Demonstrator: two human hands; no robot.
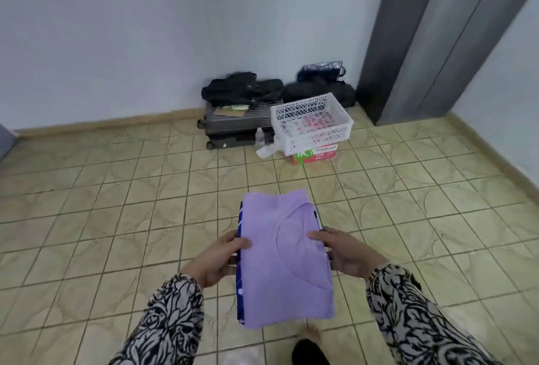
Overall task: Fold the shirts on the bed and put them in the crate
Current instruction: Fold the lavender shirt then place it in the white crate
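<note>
Bare tiled floor (116,204) lies between the person and the white crate (311,123), which sits on a cardboard box (316,156) near the far wall, beside a suitcase (233,125) with black bags (242,88) piled on top; a grey wardrobe (437,43) stands to the right. Both arms reach forward in patterned sleeves. The left hand (217,258) and right hand (344,252) each pinch a side of one stack of folded shirts: a lilac shirt (285,259) on top, a blue shirt (241,274) beneath, held level above the floor.
</note>
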